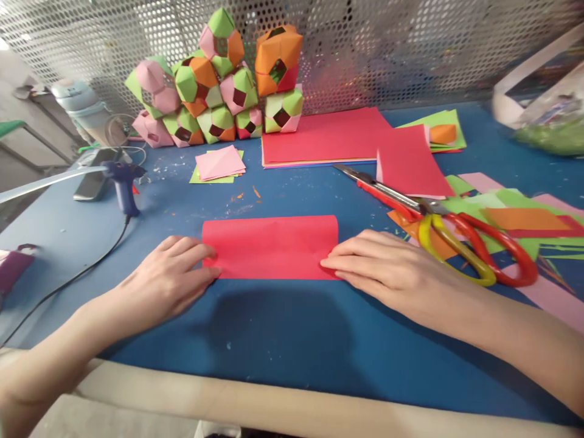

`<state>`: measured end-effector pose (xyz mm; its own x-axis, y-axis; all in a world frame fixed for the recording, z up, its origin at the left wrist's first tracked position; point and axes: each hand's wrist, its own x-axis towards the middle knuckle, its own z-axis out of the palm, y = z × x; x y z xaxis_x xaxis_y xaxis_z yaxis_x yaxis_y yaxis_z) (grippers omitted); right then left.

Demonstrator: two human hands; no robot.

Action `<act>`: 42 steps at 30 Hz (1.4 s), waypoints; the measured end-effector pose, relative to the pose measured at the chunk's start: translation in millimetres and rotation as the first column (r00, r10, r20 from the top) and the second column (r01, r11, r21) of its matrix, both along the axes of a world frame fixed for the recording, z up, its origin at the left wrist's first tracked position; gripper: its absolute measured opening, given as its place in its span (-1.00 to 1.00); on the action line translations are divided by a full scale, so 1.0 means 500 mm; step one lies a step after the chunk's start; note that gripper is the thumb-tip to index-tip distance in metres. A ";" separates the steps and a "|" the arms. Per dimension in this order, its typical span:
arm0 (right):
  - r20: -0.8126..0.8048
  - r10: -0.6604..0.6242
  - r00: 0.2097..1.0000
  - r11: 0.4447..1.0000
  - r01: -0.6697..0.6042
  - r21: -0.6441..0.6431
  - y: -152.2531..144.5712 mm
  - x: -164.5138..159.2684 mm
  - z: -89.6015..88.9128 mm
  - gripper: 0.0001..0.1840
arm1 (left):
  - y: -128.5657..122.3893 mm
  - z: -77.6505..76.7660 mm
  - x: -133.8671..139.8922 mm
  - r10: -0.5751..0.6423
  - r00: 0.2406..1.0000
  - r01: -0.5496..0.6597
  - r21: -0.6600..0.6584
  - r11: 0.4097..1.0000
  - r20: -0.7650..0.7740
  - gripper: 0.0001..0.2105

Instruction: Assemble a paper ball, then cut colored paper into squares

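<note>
A sheet of red paper lies before me on the blue table, bent over with a soft rounded curve along its far edge. Its near edge is straight. At the lower left corner my left hand has its fingers closed on the sheet. My right hand grips the lower right corner, fingers pressed together on the paper. The thumbs' exact hold beneath the sheet is partly hidden. Just beyond my right hand rest scissors with red and yellow handles, blades pointing to the far left.
Folded paper modules are stacked against the perforated metal panel. Red sheets lie in front of it. Colored paper scraps spread at right. A glue gun, its cord, and a phone occupy the left; small pink squares lie behind.
</note>
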<state>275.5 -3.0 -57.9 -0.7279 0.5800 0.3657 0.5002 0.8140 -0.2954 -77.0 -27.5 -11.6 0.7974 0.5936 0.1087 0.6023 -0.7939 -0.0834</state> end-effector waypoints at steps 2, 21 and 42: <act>0.032 0.012 0.999 0.998 -0.014 0.069 -0.003 -0.001 0.000 -0.71 | -0.011 0.008 0.014 -0.002 1.000 0.001 -0.048 0.999 -0.014 -0.77; 0.137 0.125 0.983 0.956 -0.157 0.249 -0.008 -0.009 0.006 -0.63 | -0.090 -0.043 0.221 0.233 0.958 -0.195 0.215 0.957 -0.168 -0.43; 0.314 -0.012 0.949 0.973 -0.061 0.221 -0.023 0.081 -0.108 -0.46 | -0.127 -0.079 0.219 0.252 0.966 -0.228 0.278 0.933 -0.052 -0.13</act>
